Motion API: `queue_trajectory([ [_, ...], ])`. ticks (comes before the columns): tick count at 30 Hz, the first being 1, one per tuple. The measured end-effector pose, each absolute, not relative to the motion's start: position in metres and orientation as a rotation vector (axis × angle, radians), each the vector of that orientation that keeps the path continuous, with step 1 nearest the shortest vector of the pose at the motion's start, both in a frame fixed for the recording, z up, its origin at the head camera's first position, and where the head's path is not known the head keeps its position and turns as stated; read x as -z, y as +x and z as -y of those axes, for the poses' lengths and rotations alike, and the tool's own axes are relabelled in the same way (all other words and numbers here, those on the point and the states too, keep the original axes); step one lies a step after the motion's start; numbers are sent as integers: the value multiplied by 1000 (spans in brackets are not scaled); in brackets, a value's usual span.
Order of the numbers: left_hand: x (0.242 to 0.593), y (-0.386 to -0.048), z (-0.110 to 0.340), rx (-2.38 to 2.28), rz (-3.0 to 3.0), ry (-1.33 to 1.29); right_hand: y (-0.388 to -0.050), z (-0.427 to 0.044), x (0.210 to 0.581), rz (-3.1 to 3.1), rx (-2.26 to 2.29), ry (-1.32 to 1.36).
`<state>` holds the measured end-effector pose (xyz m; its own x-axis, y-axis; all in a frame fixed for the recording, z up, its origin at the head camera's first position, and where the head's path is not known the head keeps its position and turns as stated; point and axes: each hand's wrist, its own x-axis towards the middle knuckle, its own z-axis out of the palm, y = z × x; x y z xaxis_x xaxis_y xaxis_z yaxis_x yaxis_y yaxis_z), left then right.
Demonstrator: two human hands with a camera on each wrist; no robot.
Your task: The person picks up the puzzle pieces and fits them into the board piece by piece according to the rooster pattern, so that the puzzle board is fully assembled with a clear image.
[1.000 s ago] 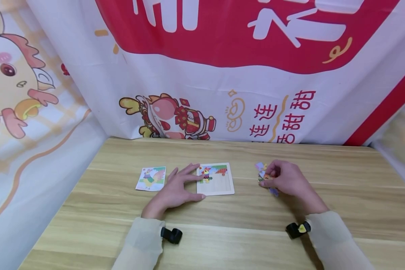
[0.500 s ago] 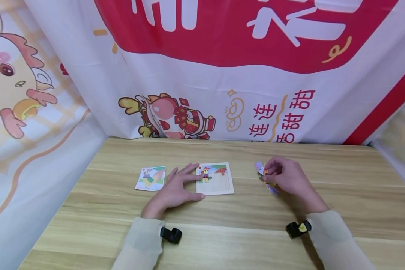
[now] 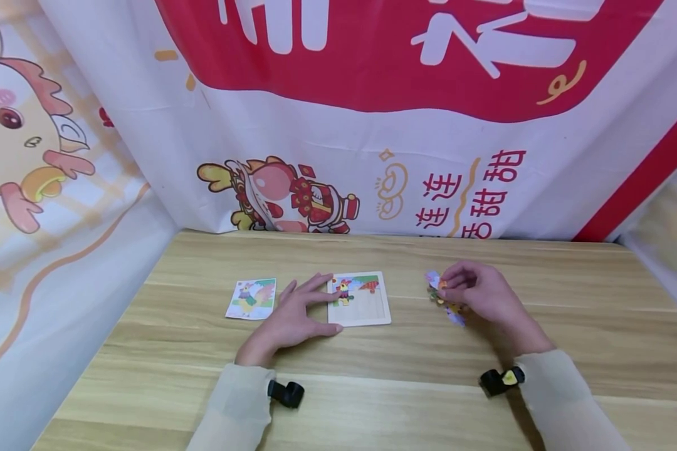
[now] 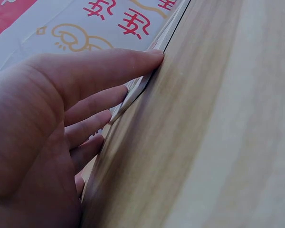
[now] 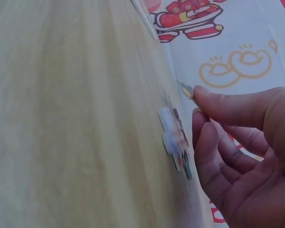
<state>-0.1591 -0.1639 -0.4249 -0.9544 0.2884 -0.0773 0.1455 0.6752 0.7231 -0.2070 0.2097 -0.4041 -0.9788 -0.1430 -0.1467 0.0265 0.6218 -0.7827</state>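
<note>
A wooden jigsaw tray (image 3: 372, 311) with a light rim lies mid-table, partly filled with rooster-picture pieces along its top and left. My left hand (image 3: 295, 319) lies at its left side, fingers extended; the thumb touches the tray's edge in the left wrist view. Between thumb and fingertips, my right hand (image 3: 485, 297) pinches a jigsaw piece (image 5: 186, 90), seen edge-on in the right wrist view and raised off the table. Beside and below that hand is a small cluster of loose jigsaw pieces (image 3: 455, 316), partly covered by the fingers.
A printed rooster picture card (image 3: 252, 299) lies left of the left hand. The wood-grain table (image 3: 372, 407) ends at a hanging printed cloth (image 3: 338, 138) behind. Each wrist wears a black strap camera (image 3: 286, 394).
My right hand lifts slightly away from the loose pieces, with a piece held in its fingertips, and more of the cluster shows. The left hand and tray stay put.
</note>
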Motion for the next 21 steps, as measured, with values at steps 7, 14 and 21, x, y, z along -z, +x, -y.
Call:
queue_trajectory([
  [7,426,-159,166,-1142,-2709,353,-209,-200,405,-2572,1390,-137],
  [14,425,-160,166,-1152,-2705,353,-209,-182,407,-2495,1444,-143],
  [21,423,-158,164,-1151,-2693,332,-210,-156,406,-2454,1493,-157],
])
